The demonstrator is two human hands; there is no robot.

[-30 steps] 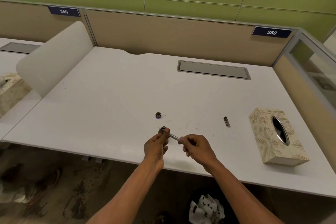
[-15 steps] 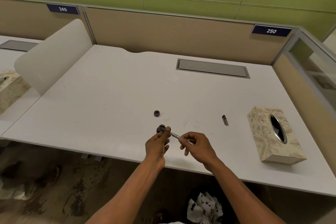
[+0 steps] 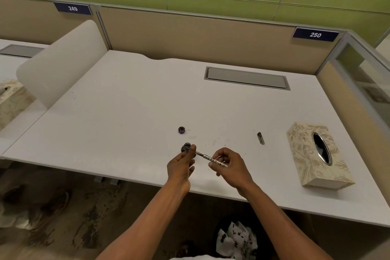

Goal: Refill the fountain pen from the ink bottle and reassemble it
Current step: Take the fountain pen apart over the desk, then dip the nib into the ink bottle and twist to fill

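Near tabletop (image 3: 126, 133) edge: my left hand (image 3: 181, 167) grips ink bottle (image 3: 186, 147); right hand (image 3: 230, 167) pinches pen section (image 3: 207, 157). Far half lies open.

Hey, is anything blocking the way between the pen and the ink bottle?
Nothing visible. The left hand holds the ink bottle, its lid lies apart on the desk, and the pen in the right hand points straight at the bottle's mouth.

Dark blue plate (image 3: 72, 8) on far partition, left: white "249". Matching plate (image 3: 315, 34) on far partition, right: white "250". No other readable text.
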